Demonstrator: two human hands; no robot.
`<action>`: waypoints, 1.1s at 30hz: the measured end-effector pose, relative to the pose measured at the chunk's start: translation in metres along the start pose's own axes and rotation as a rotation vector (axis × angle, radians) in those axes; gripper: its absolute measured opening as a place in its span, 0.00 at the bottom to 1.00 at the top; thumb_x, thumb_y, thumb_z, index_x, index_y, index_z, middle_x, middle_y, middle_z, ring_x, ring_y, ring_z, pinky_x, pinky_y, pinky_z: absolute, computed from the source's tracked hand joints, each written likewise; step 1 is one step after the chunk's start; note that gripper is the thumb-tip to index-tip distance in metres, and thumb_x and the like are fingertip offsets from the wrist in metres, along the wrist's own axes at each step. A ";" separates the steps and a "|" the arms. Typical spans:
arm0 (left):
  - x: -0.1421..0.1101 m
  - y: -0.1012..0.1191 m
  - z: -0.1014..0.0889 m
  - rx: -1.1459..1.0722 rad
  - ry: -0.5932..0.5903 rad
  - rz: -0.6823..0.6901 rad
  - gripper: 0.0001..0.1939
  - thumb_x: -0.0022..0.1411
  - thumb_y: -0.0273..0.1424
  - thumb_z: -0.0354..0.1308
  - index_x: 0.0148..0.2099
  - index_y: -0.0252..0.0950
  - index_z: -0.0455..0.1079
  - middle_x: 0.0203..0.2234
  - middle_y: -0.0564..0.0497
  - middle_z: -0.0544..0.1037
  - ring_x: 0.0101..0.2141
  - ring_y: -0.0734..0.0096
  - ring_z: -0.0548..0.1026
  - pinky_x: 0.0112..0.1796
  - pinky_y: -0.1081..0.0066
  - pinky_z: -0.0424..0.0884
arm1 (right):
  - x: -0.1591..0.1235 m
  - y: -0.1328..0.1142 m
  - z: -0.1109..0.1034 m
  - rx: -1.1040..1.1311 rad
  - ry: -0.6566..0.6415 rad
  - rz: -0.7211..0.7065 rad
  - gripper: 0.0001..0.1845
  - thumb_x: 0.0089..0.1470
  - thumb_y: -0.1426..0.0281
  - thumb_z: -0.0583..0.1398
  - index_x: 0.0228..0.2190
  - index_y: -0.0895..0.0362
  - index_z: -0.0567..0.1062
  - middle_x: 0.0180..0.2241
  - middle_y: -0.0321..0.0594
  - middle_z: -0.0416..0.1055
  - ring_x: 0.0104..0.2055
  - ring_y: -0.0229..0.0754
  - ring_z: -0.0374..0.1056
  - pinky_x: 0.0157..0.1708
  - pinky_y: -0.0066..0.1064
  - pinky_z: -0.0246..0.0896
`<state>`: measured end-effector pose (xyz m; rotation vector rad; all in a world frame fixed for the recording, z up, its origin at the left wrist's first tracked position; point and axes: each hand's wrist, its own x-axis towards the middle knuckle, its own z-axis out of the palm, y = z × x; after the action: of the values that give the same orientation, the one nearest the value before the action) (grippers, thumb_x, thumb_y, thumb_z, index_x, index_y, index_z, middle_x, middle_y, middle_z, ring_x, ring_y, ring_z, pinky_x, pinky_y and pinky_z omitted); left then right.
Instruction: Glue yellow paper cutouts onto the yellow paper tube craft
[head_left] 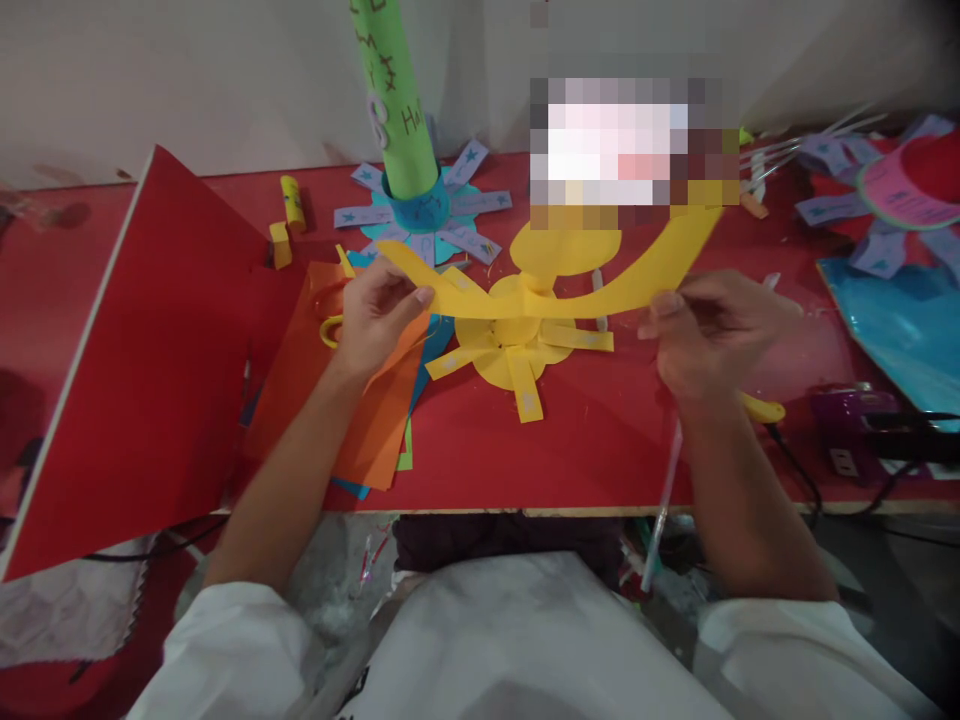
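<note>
A long curved strip of yellow paper (pixel 615 285) arcs above the red table (pixel 570 450). My left hand (pixel 375 315) pinches its left end and my right hand (pixel 705 330) pinches its right part; both are closed on it. Under the strip lies a yellow paper sun shape (pixel 517 355) with several short rays, flat on the table. A yellow round paper piece (pixel 566 250) sits just behind it.
A green paper tube (pixel 397 110) stands in a blue star-ray base (pixel 424 215) at the back. Orange paper sheets (pixel 375 420) and yellow-handled scissors (pixel 330 325) lie by my left hand. A large red board (pixel 150 380) leans at left. A purple device (pixel 855 415) with cables sits at right.
</note>
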<state>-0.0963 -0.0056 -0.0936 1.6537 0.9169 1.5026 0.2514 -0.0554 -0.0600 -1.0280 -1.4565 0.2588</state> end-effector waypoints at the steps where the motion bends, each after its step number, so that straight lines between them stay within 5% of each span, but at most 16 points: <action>1: -0.001 -0.001 -0.001 0.003 -0.020 -0.015 0.14 0.66 0.47 0.75 0.41 0.43 0.81 0.34 0.52 0.80 0.34 0.72 0.79 0.37 0.70 0.79 | 0.004 0.002 -0.004 0.032 -0.076 0.028 0.16 0.62 0.54 0.72 0.27 0.48 0.81 0.21 0.33 0.73 0.21 0.40 0.66 0.23 0.37 0.58; 6: -0.002 -0.003 -0.003 0.065 -0.176 -0.085 0.17 0.66 0.50 0.74 0.43 0.42 0.81 0.36 0.51 0.81 0.36 0.70 0.79 0.41 0.69 0.79 | 0.019 0.012 -0.015 0.064 -0.420 0.164 0.15 0.59 0.56 0.74 0.27 0.49 0.82 0.21 0.33 0.75 0.21 0.38 0.67 0.21 0.34 0.57; 17: 0.013 -0.017 0.007 0.302 -0.307 -0.133 0.13 0.69 0.42 0.67 0.38 0.39 0.74 0.33 0.51 0.76 0.34 0.71 0.73 0.36 0.69 0.69 | 0.021 0.035 0.000 0.053 -0.675 0.392 0.15 0.64 0.53 0.69 0.32 0.50 0.84 0.31 0.41 0.83 0.30 0.44 0.77 0.31 0.38 0.71; 24: 0.041 -0.028 0.018 0.318 -0.483 -0.123 0.11 0.65 0.40 0.69 0.36 0.39 0.75 0.33 0.51 0.76 0.33 0.71 0.72 0.34 0.69 0.69 | 0.012 0.050 0.016 0.109 -0.646 0.493 0.10 0.61 0.57 0.68 0.34 0.50 0.83 0.32 0.40 0.83 0.26 0.40 0.72 0.28 0.36 0.67; 29: 0.060 -0.035 0.030 0.111 -0.646 -0.243 0.14 0.62 0.42 0.71 0.42 0.38 0.77 0.37 0.49 0.82 0.38 0.65 0.81 0.42 0.63 0.80 | 0.013 0.046 0.031 0.208 -0.558 0.553 0.07 0.60 0.61 0.68 0.35 0.51 0.82 0.32 0.38 0.83 0.23 0.36 0.66 0.24 0.33 0.60; 33: 0.069 -0.038 0.040 0.067 -0.744 -0.194 0.11 0.63 0.39 0.70 0.44 0.40 0.79 0.41 0.49 0.84 0.44 0.62 0.84 0.47 0.60 0.82 | 0.020 0.040 0.041 0.214 -0.585 0.554 0.08 0.64 0.61 0.67 0.37 0.52 0.81 0.33 0.38 0.82 0.23 0.33 0.65 0.24 0.32 0.60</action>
<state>-0.0528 0.0715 -0.0958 1.8983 0.6781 0.6338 0.2358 -0.0015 -0.0827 -1.2193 -1.5748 1.1694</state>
